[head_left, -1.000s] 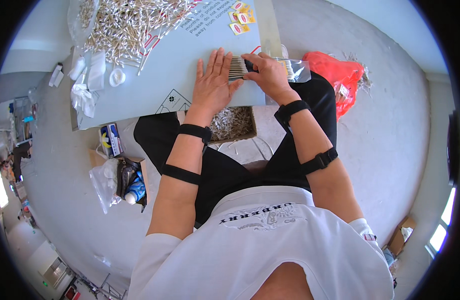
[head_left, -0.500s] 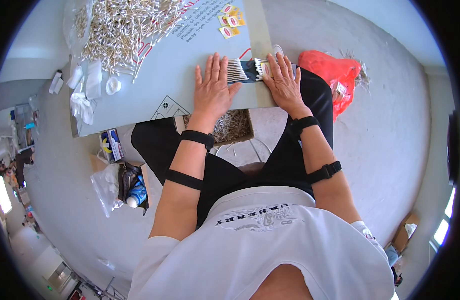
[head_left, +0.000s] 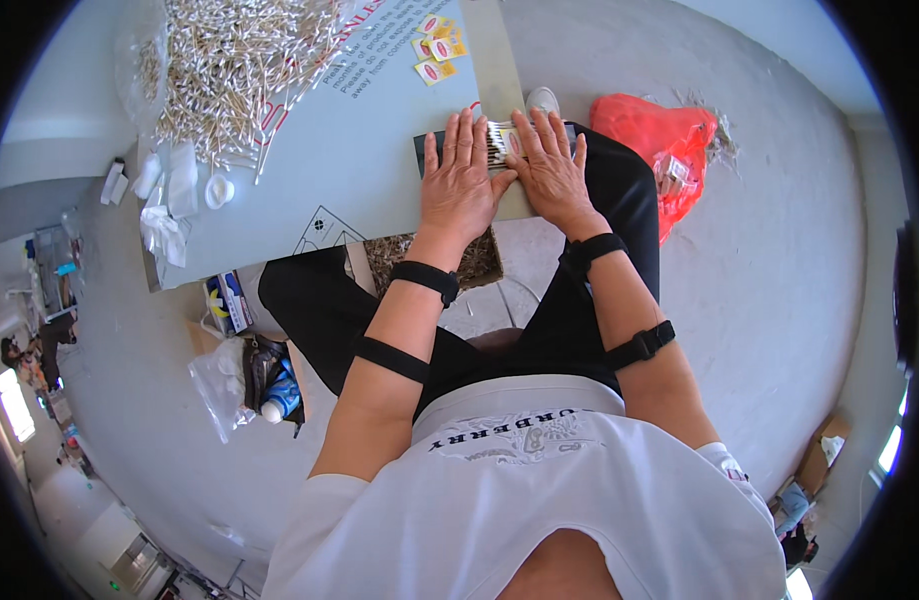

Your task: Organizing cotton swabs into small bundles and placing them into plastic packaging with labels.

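Note:
A flat row of cotton swabs (head_left: pixel 496 146) shows in the gap between my hands, on a dark strip (head_left: pixel 419 153) laid across the grey sheet-topped table. My left hand (head_left: pixel 463 185) lies flat over the left part of the row, its fingers stretched forward and its thumb pointing right. Just beside it, my right hand (head_left: pixel 553 178) rests palm down on a small white-and-yellow card (head_left: pixel 513 142) and the right side of the row. Both hands are open. The parts under my palms and fingers are hidden. Several similar small cards (head_left: pixel 436 70) lie loose farther up the table.
A big heap of loose cotton swabs (head_left: pixel 234 75) covers the far left of the table. Near it stand a small white round tub (head_left: pixel 219 191) and white wrappings (head_left: pixel 163 235). Below the table edge sits a cardboard box of swabs (head_left: pixel 487 258). A red plastic bag (head_left: pixel 649 130) rests at right.
My left hand has slid right across the swabs toward my right hand, narrowing the gap and baring the dark strip's left end. The head view has shifted slightly.

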### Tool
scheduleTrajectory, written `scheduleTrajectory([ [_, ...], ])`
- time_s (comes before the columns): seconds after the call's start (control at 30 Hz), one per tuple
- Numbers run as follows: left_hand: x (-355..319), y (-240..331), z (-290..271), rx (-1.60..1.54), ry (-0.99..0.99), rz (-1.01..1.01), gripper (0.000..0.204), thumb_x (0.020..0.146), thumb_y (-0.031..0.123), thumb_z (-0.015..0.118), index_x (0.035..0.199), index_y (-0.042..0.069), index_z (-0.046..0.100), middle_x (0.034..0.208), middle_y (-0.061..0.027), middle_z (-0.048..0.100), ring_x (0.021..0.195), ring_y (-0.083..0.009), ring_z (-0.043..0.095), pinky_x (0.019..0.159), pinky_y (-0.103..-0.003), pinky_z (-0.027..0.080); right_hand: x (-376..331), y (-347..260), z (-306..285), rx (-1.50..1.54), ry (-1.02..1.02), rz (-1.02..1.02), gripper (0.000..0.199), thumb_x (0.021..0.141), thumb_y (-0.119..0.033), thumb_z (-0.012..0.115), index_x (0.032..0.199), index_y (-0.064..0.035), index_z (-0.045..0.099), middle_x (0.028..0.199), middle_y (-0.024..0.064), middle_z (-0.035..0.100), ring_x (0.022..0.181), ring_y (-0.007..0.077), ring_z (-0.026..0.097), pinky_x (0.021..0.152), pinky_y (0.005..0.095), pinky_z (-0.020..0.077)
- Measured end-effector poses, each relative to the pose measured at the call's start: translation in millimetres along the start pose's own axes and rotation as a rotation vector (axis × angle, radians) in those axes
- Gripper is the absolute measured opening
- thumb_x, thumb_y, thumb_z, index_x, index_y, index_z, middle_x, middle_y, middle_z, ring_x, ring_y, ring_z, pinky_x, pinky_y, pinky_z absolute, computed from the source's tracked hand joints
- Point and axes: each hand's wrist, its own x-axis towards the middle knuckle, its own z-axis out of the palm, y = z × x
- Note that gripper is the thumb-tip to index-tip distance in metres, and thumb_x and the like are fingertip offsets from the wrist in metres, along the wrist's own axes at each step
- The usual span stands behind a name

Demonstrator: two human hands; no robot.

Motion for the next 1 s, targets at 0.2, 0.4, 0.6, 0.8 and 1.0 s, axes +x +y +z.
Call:
scheduleTrajectory([
  [0.2, 1, 1, -2, -0.033, -0.004, 0.042, 0.078, 0.092, 0.049, 0.051, 0.148, 0.002, 0.025, 0.156, -0.0150, 0.023, 0.145, -0.0289, 0.020, 0.116, -0.051, 0.013, 2, 2, -5, -0.012, -0.026, -0.004, 0.062, 0.096, -0.047, 0.045, 0.150, -0.0234, 0.027, 0.154, 0.0070, 0.028, 0.145, 0.0304, 0.017, 0.110, 0.0655, 0.0101],
  [0.4, 1, -8, -2, -0.158, -0.011, 0.036, 0.076, 0.093, 0.043, 0.052, 0.150, 0.003, 0.020, 0.156, -0.0138, 0.022, 0.145, -0.0282, 0.020, 0.116, -0.051, 0.013, 2, -4, -9, 0.014, -0.017, -0.002, 0.059, 0.096, -0.045, 0.046, 0.148, -0.0227, 0.030, 0.152, 0.0080, 0.031, 0.144, 0.0315, 0.019, 0.109, 0.0665, 0.0110],
  [0.6, 1, -12, -12, -0.818, 0.195, -0.070, 0.067, 0.100, 0.035, 0.044, 0.151, 0.003, 0.014, 0.156, -0.0178, 0.020, 0.145, -0.0291, 0.019, 0.116, -0.042, 0.016, 10, 10, -10, 0.264, 0.283, 0.211, 0.054, 0.095, -0.037, 0.053, 0.143, -0.0176, 0.040, 0.148, 0.0139, 0.035, 0.142, 0.0333, 0.022, 0.110, 0.0622, 0.0175],
  [0.8, 5, -13, -3, -0.877, 0.288, -0.120, 0.064, 0.102, 0.034, 0.043, 0.150, 0.001, 0.017, 0.155, -0.0198, 0.021, 0.144, -0.0287, 0.021, 0.115, -0.039, 0.020, 25, 21, -8, 1.724, 0.252, 1.080, 0.025, 0.088, -0.033, 0.070, 0.088, -0.0084, 0.066, 0.070, -0.0022, 0.058, 0.052, 0.0084, 0.047, 0.046, 0.0247, 0.0339],
  [1.0, 6, -10, 0, -0.885, 0.271, -0.171, 0.063, 0.101, 0.032, 0.046, 0.149, -0.001, 0.021, 0.154, -0.0215, 0.023, 0.143, -0.0291, 0.022, 0.114, -0.039, 0.021, 20, 2, -2, 1.798, 0.149, 0.855, 0.021, 0.086, -0.027, 0.073, 0.090, -0.0094, 0.062, 0.074, -0.0020, 0.061, 0.054, 0.0071, 0.051, 0.043, 0.0214, 0.0300],
])
